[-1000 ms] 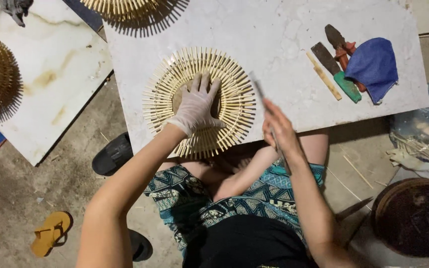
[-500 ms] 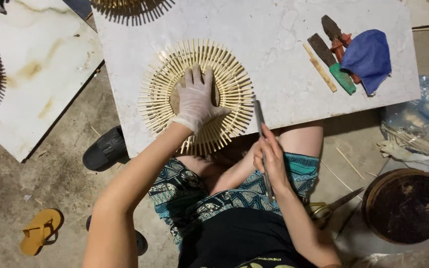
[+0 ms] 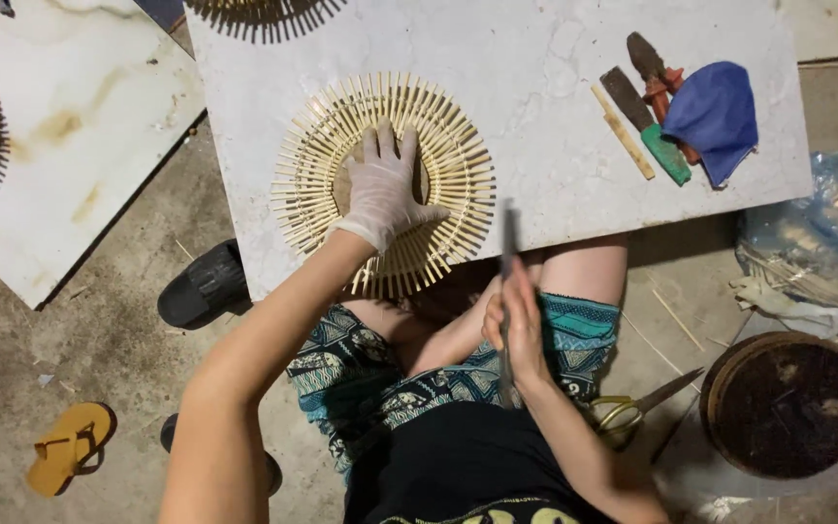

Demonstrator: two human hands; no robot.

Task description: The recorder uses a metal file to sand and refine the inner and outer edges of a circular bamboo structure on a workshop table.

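Note:
A round woven bamboo piece [image 3: 322, 165] with splints fanning outward lies on a white marble slab [image 3: 535, 87]. My left hand [image 3: 383, 189], in a thin white glove, presses flat on its centre with fingers spread. My right hand [image 3: 516, 320] is bare and sits below the slab's front edge, over my lap. It grips a long thin dark blade [image 3: 508, 243] that points up toward the slab edge.
Pliers [image 3: 654, 66], a green-handled tool [image 3: 647, 126], a bamboo stick [image 3: 623, 133] and a blue cloth [image 3: 715, 112] lie at the slab's right. Scissors [image 3: 632, 408] and a round dark pot [image 3: 788, 403] sit on the floor at right. Sandals [image 3: 201, 286] lie at left.
My right hand has drawn down and toward my lap, now holding the blade upright. My left hand stays pressed on the woven piece.

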